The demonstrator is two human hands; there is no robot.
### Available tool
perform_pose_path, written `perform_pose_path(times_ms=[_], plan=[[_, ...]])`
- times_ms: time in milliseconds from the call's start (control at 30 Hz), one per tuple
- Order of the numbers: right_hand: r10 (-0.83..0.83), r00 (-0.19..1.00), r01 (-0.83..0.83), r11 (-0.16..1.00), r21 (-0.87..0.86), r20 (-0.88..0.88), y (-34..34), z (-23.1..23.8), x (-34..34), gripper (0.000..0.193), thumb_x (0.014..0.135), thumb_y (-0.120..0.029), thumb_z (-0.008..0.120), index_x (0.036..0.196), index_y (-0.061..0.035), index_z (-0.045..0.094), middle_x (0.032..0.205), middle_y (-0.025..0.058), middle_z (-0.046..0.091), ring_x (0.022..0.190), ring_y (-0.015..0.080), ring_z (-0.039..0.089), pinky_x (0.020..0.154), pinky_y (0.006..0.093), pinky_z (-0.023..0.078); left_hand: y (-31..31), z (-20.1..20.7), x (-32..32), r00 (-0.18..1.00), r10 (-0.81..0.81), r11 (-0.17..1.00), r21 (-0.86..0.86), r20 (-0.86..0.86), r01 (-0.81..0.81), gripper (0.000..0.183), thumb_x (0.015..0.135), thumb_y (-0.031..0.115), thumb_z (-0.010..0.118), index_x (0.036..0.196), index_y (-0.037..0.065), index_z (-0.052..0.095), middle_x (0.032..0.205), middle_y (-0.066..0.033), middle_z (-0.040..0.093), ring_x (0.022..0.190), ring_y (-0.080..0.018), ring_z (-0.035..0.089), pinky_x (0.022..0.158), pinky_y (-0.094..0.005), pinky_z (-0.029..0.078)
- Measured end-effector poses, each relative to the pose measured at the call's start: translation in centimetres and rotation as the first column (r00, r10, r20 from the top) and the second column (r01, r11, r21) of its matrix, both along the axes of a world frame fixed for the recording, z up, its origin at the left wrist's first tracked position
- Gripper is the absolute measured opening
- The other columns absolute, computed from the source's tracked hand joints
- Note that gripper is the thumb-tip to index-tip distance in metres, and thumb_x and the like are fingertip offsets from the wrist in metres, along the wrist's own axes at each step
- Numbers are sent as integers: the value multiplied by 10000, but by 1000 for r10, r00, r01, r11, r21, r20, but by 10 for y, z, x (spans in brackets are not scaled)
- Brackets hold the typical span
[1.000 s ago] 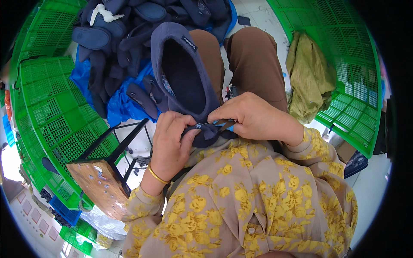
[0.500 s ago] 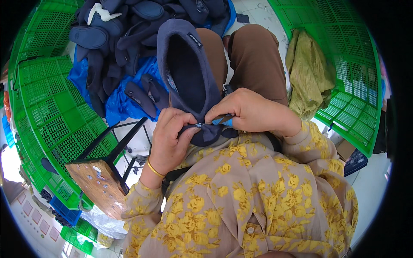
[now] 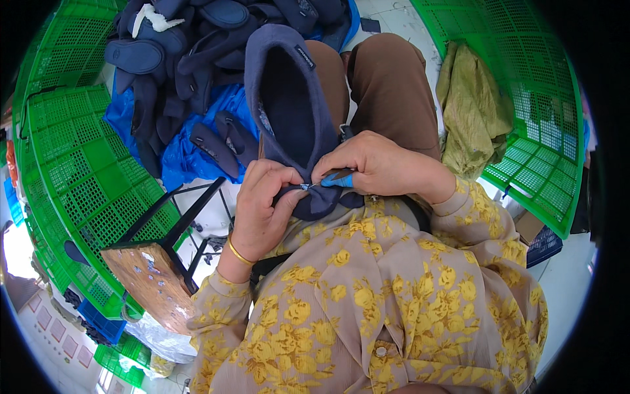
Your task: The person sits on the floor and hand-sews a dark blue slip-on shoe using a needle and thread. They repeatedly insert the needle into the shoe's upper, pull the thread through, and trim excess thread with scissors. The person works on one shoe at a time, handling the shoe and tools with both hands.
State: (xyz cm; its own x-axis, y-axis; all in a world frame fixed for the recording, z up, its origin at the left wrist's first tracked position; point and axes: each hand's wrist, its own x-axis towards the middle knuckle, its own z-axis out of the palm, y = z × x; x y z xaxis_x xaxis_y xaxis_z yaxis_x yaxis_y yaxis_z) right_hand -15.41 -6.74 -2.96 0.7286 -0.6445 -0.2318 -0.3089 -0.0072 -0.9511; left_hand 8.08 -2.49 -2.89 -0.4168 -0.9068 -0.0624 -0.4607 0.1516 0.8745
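Pale tiled floor (image 3: 392, 13) shows at the frame's top. Mid-frame, left fingers (image 3: 282, 175) and right fingers (image 3: 338, 159) pinch the lower end of a navy-blue soft fabric slipper (image 3: 289, 105) (a small bright-blue piece (image 3: 338, 179), unclear, sits by the right ones). Beyond: brown-trousered knees (image 3: 394, 85); upper left, piled navy slippers (image 3: 190, 85) on blue plastic sheeting (image 3: 174, 172); left and right, green mesh baskets (image 3: 85, 190).

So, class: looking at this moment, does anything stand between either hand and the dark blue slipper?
Nothing visible does. The left hand pinches the dark blue slipper at its near end, with the right hand's fingers beside it. Something small and blue shows under those fingers, too unclear to identify.
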Motion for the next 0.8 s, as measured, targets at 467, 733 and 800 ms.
perform_pose_path(times_ms=[467,733,800], plan=[[42,995,-55,986,-157,-87,7,3,1,307,737,84,576,1014,-46,599,838,169,655,818,373,651,695,412,510,-3,-3,-4,997,-10,998,56,-78,15,206,732,-17,722,910,51,644,887,-79,571,843,-267,541,733,-324,435],[59,988,-76,990,-117,-142,13,18,11,313,745,101,545,1018,-48,511,908,182,655,830,405,649,659,457,500,-3,-7,-8,999,-48,998,-49,-25,47,210,733,-11,718,916,46,634,891,-84,575,846,-281,537,740,-348,431],[45,986,-77,976,-204,-159,16,17,11,324,747,83,552,1037,-57,519,928,159,650,825,389,652,641,455,493,-3,-7,-9,998,-57,996,-63,-13,56,217,732,-11,717,924,44,633,891,-87,576,847,-286,537,737,-351,433]])
